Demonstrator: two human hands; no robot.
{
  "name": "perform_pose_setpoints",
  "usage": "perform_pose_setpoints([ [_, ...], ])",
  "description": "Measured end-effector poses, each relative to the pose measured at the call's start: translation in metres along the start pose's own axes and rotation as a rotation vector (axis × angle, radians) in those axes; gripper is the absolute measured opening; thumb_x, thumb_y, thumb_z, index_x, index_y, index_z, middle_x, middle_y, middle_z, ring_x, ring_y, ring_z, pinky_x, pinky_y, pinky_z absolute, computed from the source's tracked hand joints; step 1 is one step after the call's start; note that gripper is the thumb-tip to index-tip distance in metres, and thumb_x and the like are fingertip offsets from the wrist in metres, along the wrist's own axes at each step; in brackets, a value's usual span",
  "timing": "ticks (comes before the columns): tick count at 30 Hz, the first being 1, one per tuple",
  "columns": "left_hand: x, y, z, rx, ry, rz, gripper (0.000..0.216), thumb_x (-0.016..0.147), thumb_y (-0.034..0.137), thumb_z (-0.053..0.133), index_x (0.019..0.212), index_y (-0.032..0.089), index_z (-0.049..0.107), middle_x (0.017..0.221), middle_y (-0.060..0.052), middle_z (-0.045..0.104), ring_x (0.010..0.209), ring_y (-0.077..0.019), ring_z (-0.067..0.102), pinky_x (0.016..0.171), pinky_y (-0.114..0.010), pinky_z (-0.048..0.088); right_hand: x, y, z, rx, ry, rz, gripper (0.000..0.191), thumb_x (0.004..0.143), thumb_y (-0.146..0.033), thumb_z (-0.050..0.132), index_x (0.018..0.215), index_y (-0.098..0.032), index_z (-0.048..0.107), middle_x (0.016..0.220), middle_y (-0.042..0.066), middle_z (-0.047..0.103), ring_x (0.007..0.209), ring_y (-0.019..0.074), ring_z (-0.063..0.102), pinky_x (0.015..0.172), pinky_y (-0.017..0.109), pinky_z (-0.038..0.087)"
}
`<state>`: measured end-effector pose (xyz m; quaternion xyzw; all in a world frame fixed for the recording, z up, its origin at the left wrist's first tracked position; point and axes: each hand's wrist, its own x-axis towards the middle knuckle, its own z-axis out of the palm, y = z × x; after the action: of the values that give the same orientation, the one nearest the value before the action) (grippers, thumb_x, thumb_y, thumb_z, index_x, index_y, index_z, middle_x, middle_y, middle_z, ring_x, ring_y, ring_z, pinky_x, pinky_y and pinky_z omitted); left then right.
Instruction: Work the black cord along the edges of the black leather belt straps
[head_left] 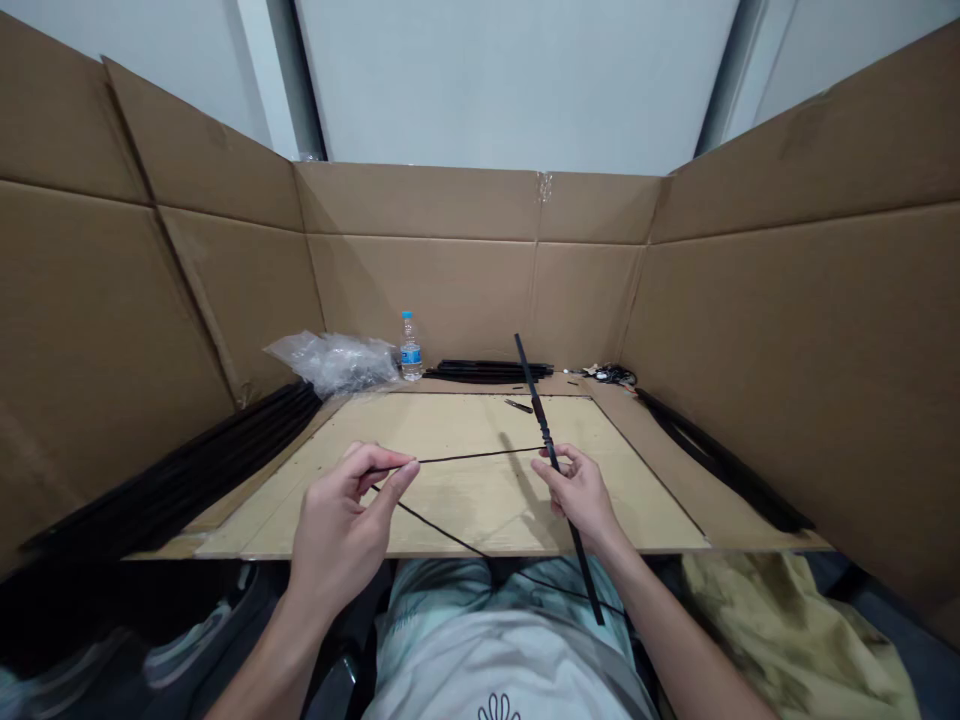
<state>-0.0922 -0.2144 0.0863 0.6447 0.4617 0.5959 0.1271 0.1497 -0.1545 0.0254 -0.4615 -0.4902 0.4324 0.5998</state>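
Left hand pinched shut on thin black cord, thumb and forefinger tips meeting over front edge of plywood board. Cord stretched taut rightward to black rod, second strand running down from left fingers toward lap. Right hand closed around black rod, gripping near its middle; rod tilted, top end pointing up and away over board, bottom end hanging past board edge above lap. Hands apart, both just above near edge of board.

Behind: small water bottle upright at back wall, crumpled clear plastic bag just beside it on left. Bundle of black rods lying flat along back, more long black strips along left side, another set along right. Cardboard walls on three sides. Yellowish cloth low right.
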Motion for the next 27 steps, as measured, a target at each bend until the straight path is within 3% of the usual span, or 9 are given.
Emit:
perform_pose_setpoints([
  [4,-0.002,0.001,-0.002,0.015,0.000,0.007,0.017,0.080,0.034,0.064,0.074,0.018,0.062,0.069,0.001,0.056,0.062,-0.0116,0.054,0.051,-0.019,0.040,0.004,-0.001,-0.001,0.025,-0.003,0.015,0.042,0.064,-0.055,0.071,0.067,-0.016,0.055,0.051,-0.005,0.051,0.036,0.0061,0.040,0.030,0.017,0.032],
  [8,-0.003,-0.001,-0.002,0.019,0.005,0.004,0.016,0.080,0.033,0.064,0.075,0.018,0.062,0.071,0.001,0.056,0.063,-0.0115,0.055,0.052,-0.019,0.040,0.008,0.002,-0.002,0.035,0.017,-0.013,0.046,0.061,-0.057,0.072,0.068,-0.014,0.059,0.058,-0.002,0.056,0.044,0.0080,0.047,0.036,0.018,0.039],
  [14,-0.003,0.000,-0.005,-0.005,0.017,-0.002,0.015,0.079,0.033,0.065,0.075,0.019,0.062,0.070,0.001,0.056,0.064,-0.0114,0.055,0.054,-0.019,0.041,0.009,0.007,-0.005,0.024,0.062,-0.043,0.046,0.062,-0.054,0.074,0.083,-0.017,0.054,0.049,-0.008,0.051,0.036,0.0064,0.041,0.030,0.015,0.032],
  [19,-0.001,0.000,-0.008,-0.029,0.043,-0.015,0.014,0.078,0.032,0.065,0.074,0.019,0.062,0.069,0.002,0.055,0.065,-0.0113,0.057,0.057,-0.019,0.043,0.008,0.004,-0.005,0.075,0.070,-0.017,0.049,0.057,-0.047,0.080,0.083,-0.020,0.048,0.050,-0.008,0.056,0.038,0.0095,0.048,0.031,0.019,0.043],
  [22,0.000,-0.001,-0.009,-0.026,0.055,-0.008,0.014,0.078,0.032,0.065,0.074,0.019,0.062,0.070,0.002,0.056,0.066,-0.0116,0.058,0.057,-0.019,0.044,0.009,0.002,-0.005,0.087,0.069,-0.001,0.047,0.058,-0.050,0.078,0.080,-0.018,0.053,0.055,-0.003,0.060,0.042,0.0110,0.053,0.035,0.022,0.048],
  [27,0.001,-0.003,-0.013,-0.025,0.110,0.002,0.014,0.076,0.032,0.067,0.074,0.019,0.063,0.071,0.001,0.058,0.065,-0.0124,0.060,0.059,-0.019,0.047,0.015,0.005,-0.008,0.066,0.059,-0.017,0.049,0.060,-0.059,0.073,0.071,-0.013,0.061,0.060,0.004,0.064,0.042,0.0108,0.054,0.033,0.020,0.045],
])
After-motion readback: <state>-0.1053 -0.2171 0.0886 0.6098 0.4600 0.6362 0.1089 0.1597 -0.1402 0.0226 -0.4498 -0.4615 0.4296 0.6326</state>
